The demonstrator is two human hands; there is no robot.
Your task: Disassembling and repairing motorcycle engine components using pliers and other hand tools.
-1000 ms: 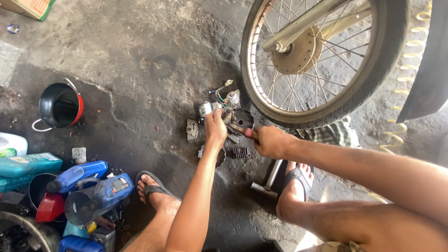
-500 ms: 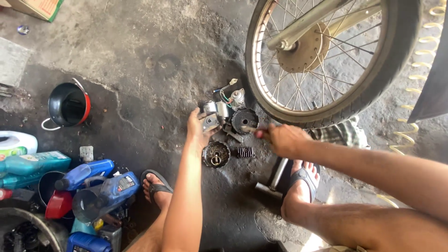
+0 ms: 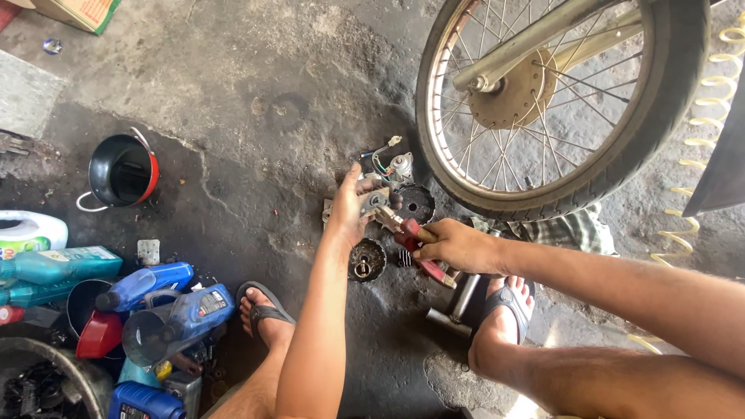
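My left hand [image 3: 351,208] flat on small metal engine part [image 3: 378,200] on oily concrete floor [image 3: 256,140], fingers spread over it, steadying. My right hand [image 3: 458,244] clamped on red-handled pliers [image 3: 411,237], nose pointing at same part. Hands close together, not touching. Round black disc [image 3: 415,203] just beside part, second round piece [image 3: 366,260] below left hand. Spoked wheel [image 3: 559,101] beyond. Blue oil bottles [image 3: 171,299] at my left, near sandalled foot [image 3: 266,314].

Stained concrete floor [image 3: 256,70] carries dark round engine parts [image 3: 366,260]; blue oil bottles [image 3: 143,285]; a black-red pot [image 3: 123,171].
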